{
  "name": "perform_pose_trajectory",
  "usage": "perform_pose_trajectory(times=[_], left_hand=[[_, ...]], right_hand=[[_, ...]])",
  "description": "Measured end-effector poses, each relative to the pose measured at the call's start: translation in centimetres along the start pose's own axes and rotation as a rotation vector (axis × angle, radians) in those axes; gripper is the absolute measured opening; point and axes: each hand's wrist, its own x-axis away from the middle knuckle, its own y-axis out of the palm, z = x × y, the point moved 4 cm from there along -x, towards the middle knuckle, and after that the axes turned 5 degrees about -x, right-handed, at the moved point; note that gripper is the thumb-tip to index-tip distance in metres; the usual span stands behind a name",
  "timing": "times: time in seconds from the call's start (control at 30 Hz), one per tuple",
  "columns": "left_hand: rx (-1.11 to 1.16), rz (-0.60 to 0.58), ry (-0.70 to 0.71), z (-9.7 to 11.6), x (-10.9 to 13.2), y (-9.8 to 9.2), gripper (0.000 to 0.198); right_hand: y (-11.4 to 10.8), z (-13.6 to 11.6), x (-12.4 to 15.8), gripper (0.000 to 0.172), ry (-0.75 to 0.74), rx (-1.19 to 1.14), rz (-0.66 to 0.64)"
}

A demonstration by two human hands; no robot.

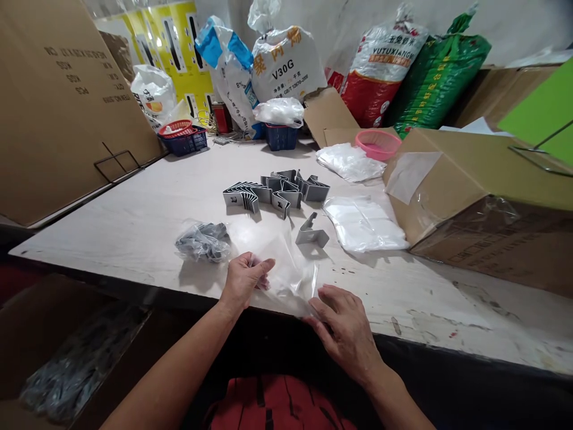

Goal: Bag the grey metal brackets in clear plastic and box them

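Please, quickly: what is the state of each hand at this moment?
Left hand: closed, holding a clear thin plastic bag.
Right hand: open, fingers resting on the bag's lower edge.

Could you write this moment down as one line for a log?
left hand: on clear plastic bag | right hand: at its edge | nearby: bent metal clips
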Motion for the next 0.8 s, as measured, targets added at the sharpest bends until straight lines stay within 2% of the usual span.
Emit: perform_pose_trajectory(times=[0.13, 0.3, 0.33, 0.4, 0.5, 0.53, 0.57, 0.63, 0.7, 0.8], left_hand=[[-0.060, -0.033, 0.018, -0.4, -0.1, 0.3, 0.044], [-0.064, -0.145, -0.024, -0.3, -0.1, 0.5, 0.044], [-0.049, -0.168, -0.039, -0.3, -0.2, 0.4, 0.043], [0.000, -0.202, -0.053, -0.2, -0.3, 0.1, 0.039], [0.098, -0.243, -0.069, -0.4, -0.6, -0.3, 0.031], [0.129, -0.253, -0.077, -0.5, -0.7, -0.4, 0.028], [0.155, -0.258, -0.086, -0.6, -0.7, -0.5, 0.027], [0.198, -0.250, -0.096, -0.8, -0.8, -0.6, 0.025], [0.215, -0.231, -0.107, -0.9, -0.8, -0.6, 0.023], [0.191, -0.201, -0.128, -0.9, -0.7, -0.7, 0.023]], right_hand=[[0.2, -0.3, -1.0, 0.044, 0.059, -0.076, 0.111], [1.1, -0.3, -2.8, 0.040, -0.067, -0.100, -0.010], [0.6, 0.3, -3.3, 0.040, -0.066, -0.097, 0.015], [-1.3, 2.4, -4.5, 0.038, -0.005, -0.044, 0.157], [-5.2, 6.9, -7.4, 0.034, 0.184, 0.207, 0.419], [-6.0, 8.6, -8.7, 0.035, 0.263, 0.292, 0.437], [-6.4, 10.4, -9.9, 0.037, 0.347, 0.359, 0.394], [-5.9, 13.9, -12.0, 0.041, 0.541, 0.475, 0.166], [-4.9, 16.3, -13.2, 0.039, 0.601, 0.475, -0.005], [-3.4, 18.3, -13.5, 0.039, 0.659, 0.455, -0.203]])
